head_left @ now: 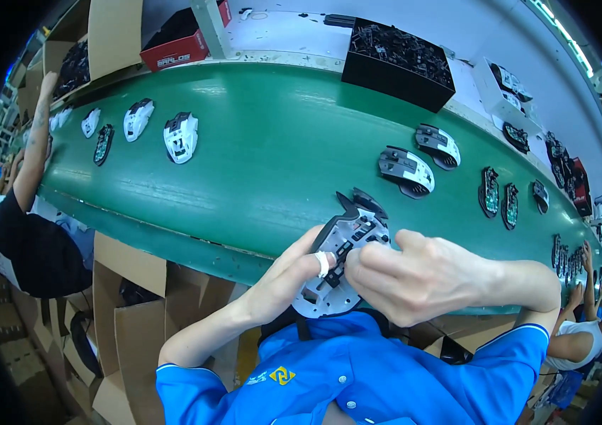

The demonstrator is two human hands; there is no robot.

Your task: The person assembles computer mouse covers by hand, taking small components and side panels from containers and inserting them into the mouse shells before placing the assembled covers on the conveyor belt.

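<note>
My left hand, with white tape round the thumb, grips a white and black computer mouse shell by its left side, just in front of my body. The shell's inner side faces up and shows black fittings and small holes. Over its right side, my right hand is closed, its fingertips pressed down into the shell. Whatever sits between those fingertips is hidden. Beyond my hands, two grey and white mouse shells lie on the green belt.
Several white mouse shells and a circuit board lie at the left. More boards lie at the right. A black box of small parts stands on the back ledge. Cardboard boxes stand below; co-workers sit at both sides.
</note>
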